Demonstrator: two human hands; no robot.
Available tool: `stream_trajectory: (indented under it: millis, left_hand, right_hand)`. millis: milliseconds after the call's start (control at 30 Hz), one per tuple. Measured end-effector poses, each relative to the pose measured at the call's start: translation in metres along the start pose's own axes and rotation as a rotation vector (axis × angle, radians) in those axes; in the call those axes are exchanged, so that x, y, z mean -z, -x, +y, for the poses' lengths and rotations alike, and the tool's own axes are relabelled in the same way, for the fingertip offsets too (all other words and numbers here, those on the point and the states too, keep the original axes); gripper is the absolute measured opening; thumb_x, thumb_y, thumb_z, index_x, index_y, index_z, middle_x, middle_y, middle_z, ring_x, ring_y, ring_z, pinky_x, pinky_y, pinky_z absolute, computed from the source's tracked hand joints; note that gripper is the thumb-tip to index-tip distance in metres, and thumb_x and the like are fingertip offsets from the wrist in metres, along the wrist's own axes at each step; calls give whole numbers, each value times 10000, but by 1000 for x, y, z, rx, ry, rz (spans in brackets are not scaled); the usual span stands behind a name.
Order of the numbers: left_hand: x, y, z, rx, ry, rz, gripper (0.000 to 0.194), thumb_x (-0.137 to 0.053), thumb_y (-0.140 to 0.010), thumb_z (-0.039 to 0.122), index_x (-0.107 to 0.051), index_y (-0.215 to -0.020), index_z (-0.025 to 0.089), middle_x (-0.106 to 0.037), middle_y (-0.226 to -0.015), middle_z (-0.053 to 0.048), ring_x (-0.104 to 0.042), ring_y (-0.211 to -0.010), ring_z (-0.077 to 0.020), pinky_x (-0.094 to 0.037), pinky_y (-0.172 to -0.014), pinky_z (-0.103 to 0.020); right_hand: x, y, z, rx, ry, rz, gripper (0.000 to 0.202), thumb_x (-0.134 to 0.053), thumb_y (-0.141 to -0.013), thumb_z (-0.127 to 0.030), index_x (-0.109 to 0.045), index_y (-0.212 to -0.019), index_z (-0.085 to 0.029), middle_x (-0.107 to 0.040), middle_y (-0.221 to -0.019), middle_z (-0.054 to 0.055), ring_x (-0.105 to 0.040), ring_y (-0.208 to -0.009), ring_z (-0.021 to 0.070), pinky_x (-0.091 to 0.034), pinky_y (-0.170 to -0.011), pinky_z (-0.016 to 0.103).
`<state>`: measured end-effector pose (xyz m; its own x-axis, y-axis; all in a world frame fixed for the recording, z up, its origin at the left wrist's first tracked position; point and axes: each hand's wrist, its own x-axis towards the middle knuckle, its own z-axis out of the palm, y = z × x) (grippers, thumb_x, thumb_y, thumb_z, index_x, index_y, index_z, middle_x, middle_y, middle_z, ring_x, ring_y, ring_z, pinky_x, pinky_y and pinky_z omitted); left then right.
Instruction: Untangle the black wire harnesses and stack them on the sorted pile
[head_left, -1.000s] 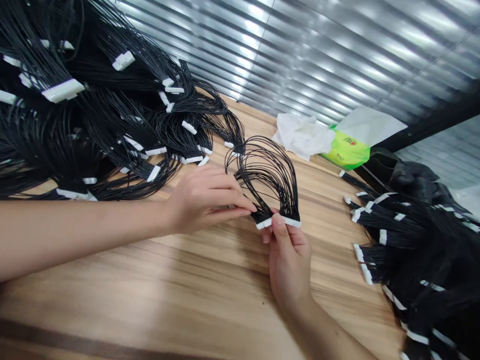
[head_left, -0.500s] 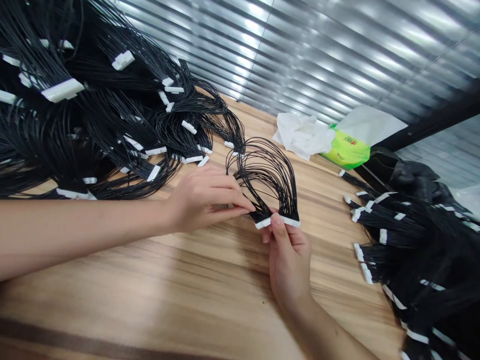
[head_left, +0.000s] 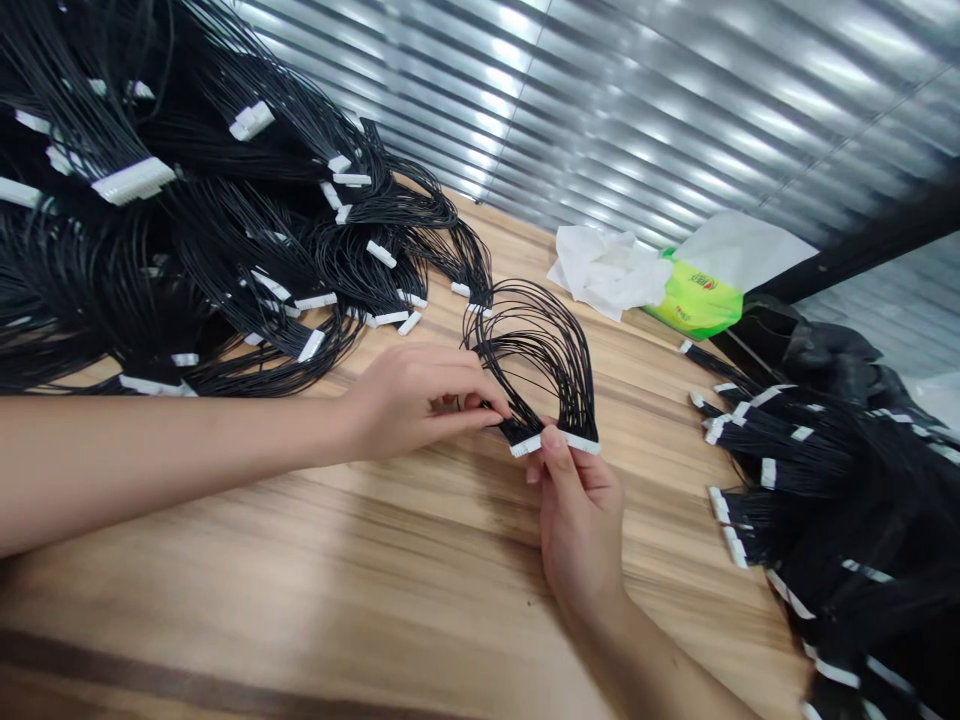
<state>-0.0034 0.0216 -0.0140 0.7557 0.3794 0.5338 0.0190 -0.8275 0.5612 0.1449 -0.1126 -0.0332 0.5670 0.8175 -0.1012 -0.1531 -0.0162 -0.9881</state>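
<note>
Black wires (head_left: pixel 579 360) arch in a loop above the wooden table, their ends running into white connectors (head_left: pixel 582 442). My right hand (head_left: pixel 581 520) pinches the connectors between thumb and fingers from below, the thumb lying over their inner ends. Just left of them, my left hand (head_left: pixel 431 400) has its thumb and index fingertips pressed together on the wires near the left connector. Exactly which wires sit in that pinch is too small to make out.
A large heap of black wire bundles (head_left: pixel 225 220) with white connectors covers the back left. More bundles (head_left: pixel 840 500) lie at the right. Crumpled white tissue (head_left: pixel 604 270) and a green-yellow tissue pack (head_left: pixel 697 300) rest at the back, before a corrugated metallic surface (head_left: pixel 600 120).
My left fingers have shifted slightly at the wires, and the gap between them shows differently. My right hand keeps its hold on the connectors.
</note>
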Motion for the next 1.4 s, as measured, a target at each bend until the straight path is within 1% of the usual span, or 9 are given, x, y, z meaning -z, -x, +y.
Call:
stream_trajectory:
  millis: [167,500,700,767,933,1033,1167,1267,1400]
  left_hand:
    - [0,0,0,138,75,-81,86,-610,-888,244,-670,-904,185,-639,-747,16,-533,-637,-80,-384,-595,-187]
    - [1,-1,1,161,29,-139,120,-583,-906,282,-637,-879,179,-582,-753,12,-512,-714,-112,-352,-650,-212]
    - [0,-2,1,110,10,-169,165,-533,-933,289,-601,-854,161,-573,-741,5,-504,-714,-124,-341,-659,-234]
    - [0,-1,1,97,6,-157,166,-539,-931,291,-599,-850,159,-578,-743,7,-508,-715,-121,-346,-661,-232]
    - [0,1,0,82,3,-47,93,-617,-891,264,-637,-887,173,-594,-763,15,-522,-730,-104,-372,-680,-209]
    - [0,1,0,88,14,-60,83,-617,-890,253,-642,-876,175,-590,-754,19,-523,-721,-98,-376,-678,-203]
    - [1,1,0,151,41,-107,72,-618,-885,247,-626,-860,179,-578,-755,21,-517,-714,-100,-368,-644,-195]
    - [1,0,1,133,24,-115,120,-591,-901,275,-592,-844,169,-571,-757,17,-503,-709,-106,-356,-651,-211]
    - [1,0,4,15,-37,-67,281,-483,-950,349,-512,-736,168,-571,-729,8,-478,-687,-126,-320,-691,-275]
  right_hand:
    - [-1,-1,-2,-13,-9,-12,257,-721,-775,-432,-691,-729,-182,-544,-581,-35,-468,-582,123,-375,-607,283]
    - [1,-1,1,-7,-21,-23,224,-715,-796,-394,-690,-720,-185,-562,-595,-35,-478,-602,118,-370,-628,281]
    - [1,-1,1,-1,-25,-22,220,-715,-802,-380,-691,-707,-183,-552,-587,-38,-477,-598,118,-364,-629,281]
    - [1,-1,1,2,-27,-24,220,-711,-806,-378,-691,-705,-183,-555,-591,-38,-477,-603,115,-365,-636,279]
    - [2,-1,1,-22,-52,-19,206,-729,-788,-391,-707,-745,-190,-553,-590,-47,-470,-600,103,-362,-632,266]
    - [2,-1,1,-29,-48,-23,202,-729,-787,-395,-714,-770,-194,-560,-598,-47,-471,-603,102,-364,-630,265]
    - [1,-1,1,-29,-47,-21,205,-734,-783,-392,-703,-740,-194,-562,-604,-46,-472,-605,101,-368,-636,267]
    - [2,0,0,-31,-44,-14,212,-737,-777,-404,-706,-749,-196,-556,-599,-46,-470,-602,103,-368,-633,270]
    - [3,1,0,-33,-21,-15,239,-728,-776,-430,-715,-782,-192,-559,-599,-39,-470,-603,114,-366,-626,280]
